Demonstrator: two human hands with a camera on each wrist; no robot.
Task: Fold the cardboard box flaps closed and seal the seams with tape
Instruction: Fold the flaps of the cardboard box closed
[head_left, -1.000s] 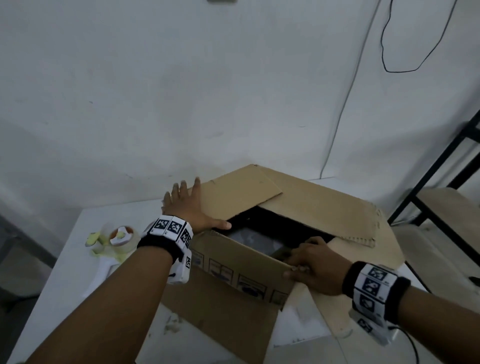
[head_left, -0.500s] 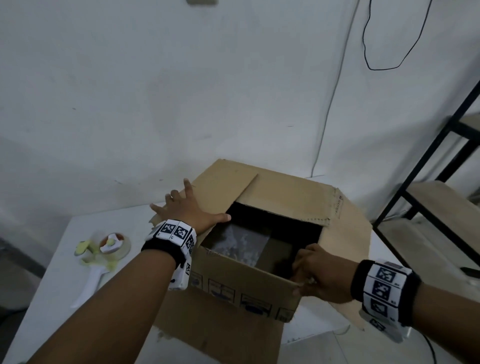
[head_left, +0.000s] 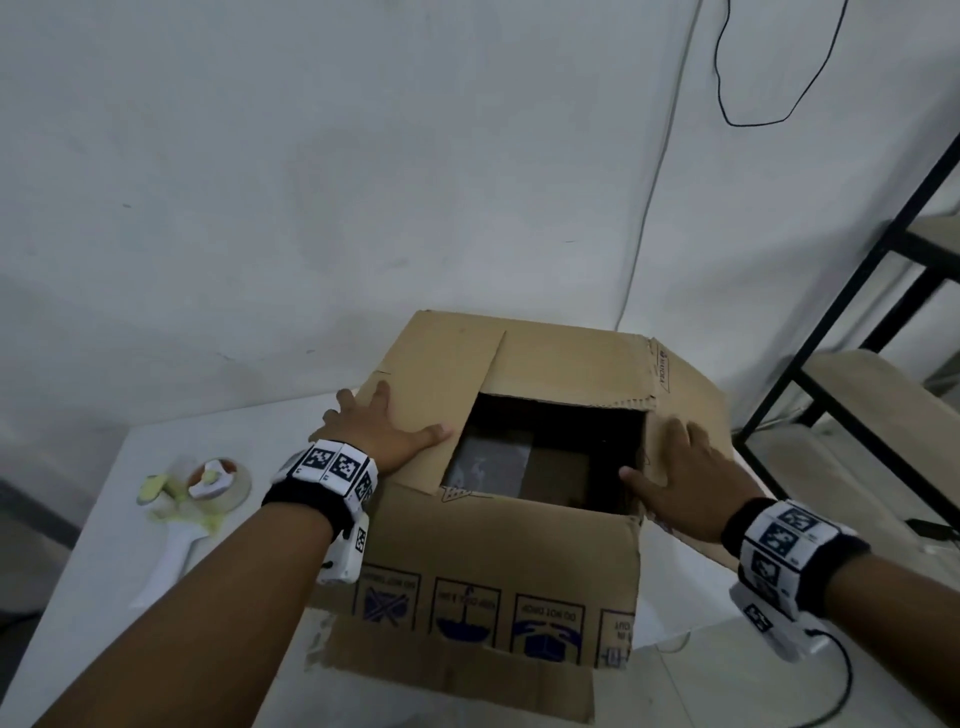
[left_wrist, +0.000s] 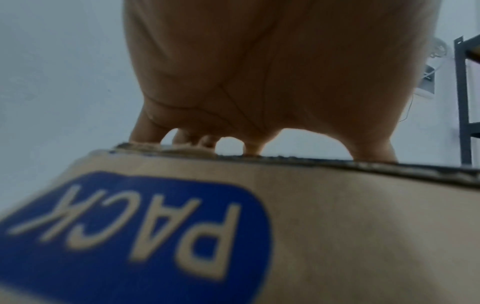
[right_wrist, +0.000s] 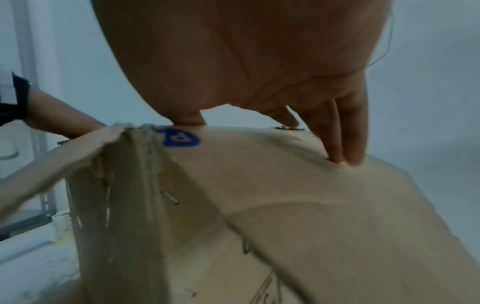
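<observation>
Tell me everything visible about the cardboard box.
The cardboard box is brown corrugated card, worn and frayed at its edges, standing on the white table. Blue handling symbols are printed upside down on its near wall; a blue "PACK" label shows in the left wrist view. The left, far and right flaps are folded inward, leaving a dark opening; the near flap hangs down outside. The left hand presses the left flap, the right hand the right flap.
</observation>
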